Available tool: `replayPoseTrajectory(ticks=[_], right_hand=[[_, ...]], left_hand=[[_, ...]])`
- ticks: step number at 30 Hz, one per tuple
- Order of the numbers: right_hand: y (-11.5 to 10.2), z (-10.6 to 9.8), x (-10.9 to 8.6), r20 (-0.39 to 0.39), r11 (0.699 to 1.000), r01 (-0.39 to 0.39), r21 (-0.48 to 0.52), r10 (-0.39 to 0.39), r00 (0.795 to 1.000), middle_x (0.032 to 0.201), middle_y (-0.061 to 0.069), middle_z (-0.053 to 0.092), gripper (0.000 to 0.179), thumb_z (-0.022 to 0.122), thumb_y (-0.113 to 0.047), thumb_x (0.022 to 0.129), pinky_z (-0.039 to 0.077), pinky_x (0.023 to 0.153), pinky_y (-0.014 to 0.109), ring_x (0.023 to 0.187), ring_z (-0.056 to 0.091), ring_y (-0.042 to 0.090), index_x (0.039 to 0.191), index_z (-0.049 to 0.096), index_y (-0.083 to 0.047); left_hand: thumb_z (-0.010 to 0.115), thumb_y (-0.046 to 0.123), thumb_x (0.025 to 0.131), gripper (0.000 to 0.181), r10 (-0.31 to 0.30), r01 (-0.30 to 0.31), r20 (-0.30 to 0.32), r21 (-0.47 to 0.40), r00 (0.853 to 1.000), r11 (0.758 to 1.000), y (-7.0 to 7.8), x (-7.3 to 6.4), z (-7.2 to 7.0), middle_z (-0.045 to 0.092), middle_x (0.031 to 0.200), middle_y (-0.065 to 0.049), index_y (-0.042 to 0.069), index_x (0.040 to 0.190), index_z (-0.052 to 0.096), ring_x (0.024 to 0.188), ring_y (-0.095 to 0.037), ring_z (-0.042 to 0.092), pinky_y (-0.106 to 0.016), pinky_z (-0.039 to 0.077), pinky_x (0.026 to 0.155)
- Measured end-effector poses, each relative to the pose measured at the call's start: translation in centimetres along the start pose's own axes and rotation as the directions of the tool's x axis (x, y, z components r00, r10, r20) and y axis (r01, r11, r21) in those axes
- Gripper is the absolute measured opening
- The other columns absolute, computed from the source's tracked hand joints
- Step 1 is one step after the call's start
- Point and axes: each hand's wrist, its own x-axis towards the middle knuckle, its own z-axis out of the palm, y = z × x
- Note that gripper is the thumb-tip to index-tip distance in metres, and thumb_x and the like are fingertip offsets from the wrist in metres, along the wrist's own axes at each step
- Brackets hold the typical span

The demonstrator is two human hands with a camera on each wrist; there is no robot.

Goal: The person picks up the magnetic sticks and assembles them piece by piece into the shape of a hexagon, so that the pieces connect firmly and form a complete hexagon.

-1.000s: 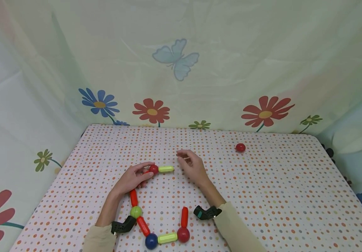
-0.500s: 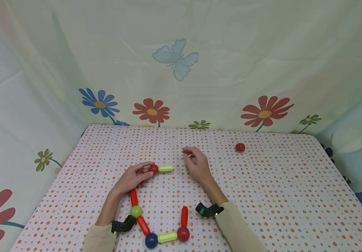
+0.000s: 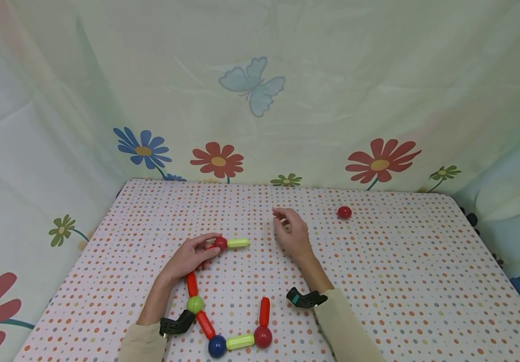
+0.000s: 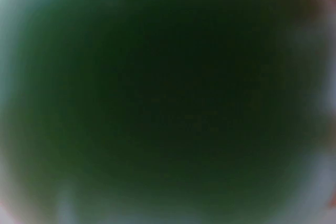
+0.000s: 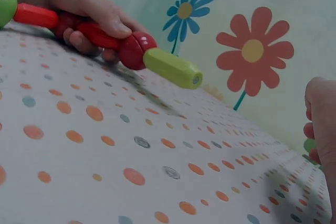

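My left hand (image 3: 189,257) grips a red stick (image 5: 98,36) of a toy chain of balls and sticks, its thumb tip by a red ball (image 3: 221,244). From that ball a yellow-green stick (image 3: 238,243) points right, its free end raised off the cloth in the right wrist view. Under the hand the chain runs on through another red stick (image 3: 192,284), a green ball (image 3: 195,304) and a blue ball (image 3: 217,346). My right hand (image 3: 295,234) hovers right of the free end, fingers loosely curled, holding nothing. Dark green blur fills the left wrist view.
The chain's near end has a large red ball (image 3: 263,337) with a red stick (image 3: 264,311) pointing away from me. A lone red ball (image 3: 344,212) lies at the back right of the dotted tablecloth (image 3: 405,271). A flowered curtain (image 3: 314,100) surrounds the table.
My right hand has drawn away from the yellow-green stick, to the right and slightly farther back. The left hand and the chain have stayed in place.
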Motion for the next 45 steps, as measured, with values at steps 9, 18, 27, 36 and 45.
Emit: replayPoseTrajectory(ticks=[9,18,27,36,45], right_hand=[[1.1,-2.3,0.3,-0.128,0.990,-0.137,-0.026,0.133,0.983,0.110,0.012,0.066,0.023,0.056,-0.004,0.094,0.052,0.079,0.031,0.098,0.062,0.023,0.115,0.064,-0.001],[2.2,-3.6,0.6,-0.260,0.979,-0.187,-0.082,0.160,0.952,0.107,0.012,0.064,0.025,0.056,-0.002,0.092,0.049,0.079,0.032,0.098,0.059,0.023,0.115,0.064,-0.003],[2.8,-4.3,0.6,-0.264,0.985,-0.112,-0.131,0.074,0.962,0.113,0.017,0.060,0.027,0.058,0.001,0.088,0.044,0.085,0.040,0.107,0.054,0.029,0.115,0.062,0.002],[4.3,-6.4,0.5,-0.378,0.939,-0.165,-0.301,0.042,0.925,0.124,0.021,0.054,0.029,0.061,-0.002,0.085,0.033,0.098,0.053,0.118,0.044,0.038,0.114,0.063,0.001],[4.5,-7.3,0.7,-0.469,0.877,-0.431,-0.215,0.294,0.833,0.147,0.019,0.039,0.041,0.062,-0.008,0.085,0.021,0.110,0.062,0.138,0.029,0.039,0.125,0.057,-0.001]], left_hand=[[0.070,0.035,0.089,0.046,-0.022,0.022,-0.010,0.001,1.000,1.000,-0.1,0.1,0.1,0.060,0.082,-0.005,0.024,0.132,0.058,0.056,-0.015,0.054,-0.024,0.046,0.053],[0.069,0.036,0.089,0.044,-0.013,0.013,-0.010,0.007,1.000,1.000,0.0,0.0,0.1,0.059,0.080,-0.005,0.024,0.131,0.059,0.056,-0.015,0.054,-0.024,0.046,0.053],[0.069,0.035,0.090,0.047,-0.015,0.015,-0.006,0.003,1.000,1.000,0.1,0.0,0.1,0.058,0.080,-0.006,0.023,0.133,0.058,0.055,-0.015,0.053,-0.024,0.046,0.054],[0.068,0.033,0.091,0.047,-0.019,0.019,0.000,0.014,1.000,1.000,0.2,-0.1,0.0,0.058,0.079,-0.006,0.021,0.135,0.057,0.055,-0.014,0.053,-0.024,0.046,0.054],[0.069,0.034,0.090,0.047,-0.015,0.015,-0.004,0.005,1.000,1.000,0.2,-0.1,0.0,0.058,0.079,-0.006,0.023,0.134,0.057,0.055,-0.015,0.053,-0.025,0.047,0.053]])
